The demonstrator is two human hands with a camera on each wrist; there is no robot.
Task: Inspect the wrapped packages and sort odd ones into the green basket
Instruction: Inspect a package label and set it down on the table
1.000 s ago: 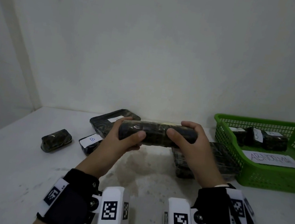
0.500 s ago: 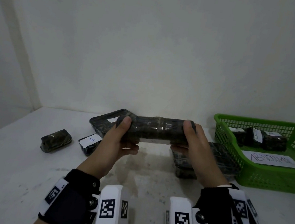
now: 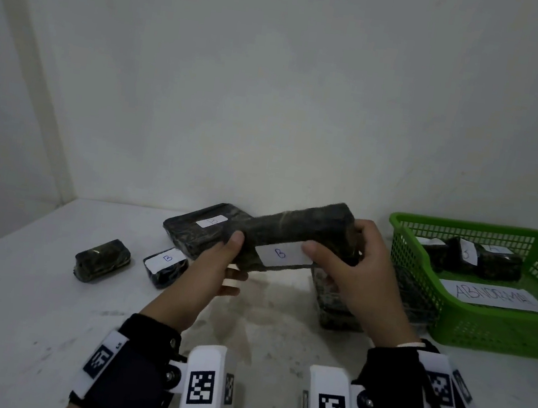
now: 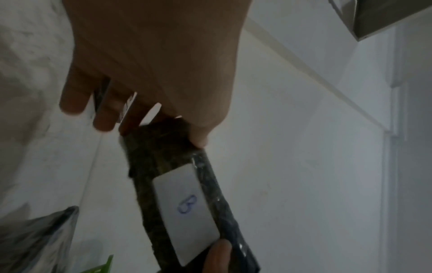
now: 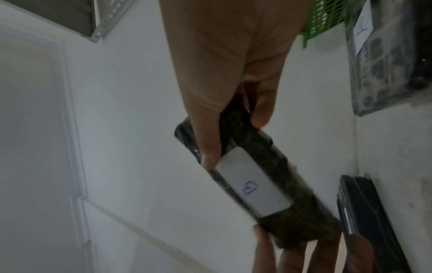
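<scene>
Both hands hold a long dark wrapped package (image 3: 294, 235) above the table, tilted up to the right. Its white label (image 3: 283, 253) reads B and faces me; the label (image 4: 187, 203) and the label (image 5: 252, 186) show in the wrist views too. My left hand (image 3: 218, 259) pinches the package's left end (image 4: 161, 136) with thumb on top. My right hand (image 3: 352, 267) grips the right end (image 5: 238, 125), thumb beside the label. The green basket (image 3: 485, 324) stands at the right with several wrapped packages (image 3: 480, 261) and an ABNORMAL sign (image 3: 493, 295) inside.
On the white table (image 3: 21, 307) lie a small unlabelled package (image 3: 102, 259), a small package labelled B (image 3: 166, 263), and a flat one labelled B (image 3: 202, 229) behind. Another flat package (image 3: 340, 303) lies under my right hand, against the basket. Walls close the back and left.
The package has been turned in both hands so its B label now faces me, and its right end has risen. Both hands shifted their hold on it.
</scene>
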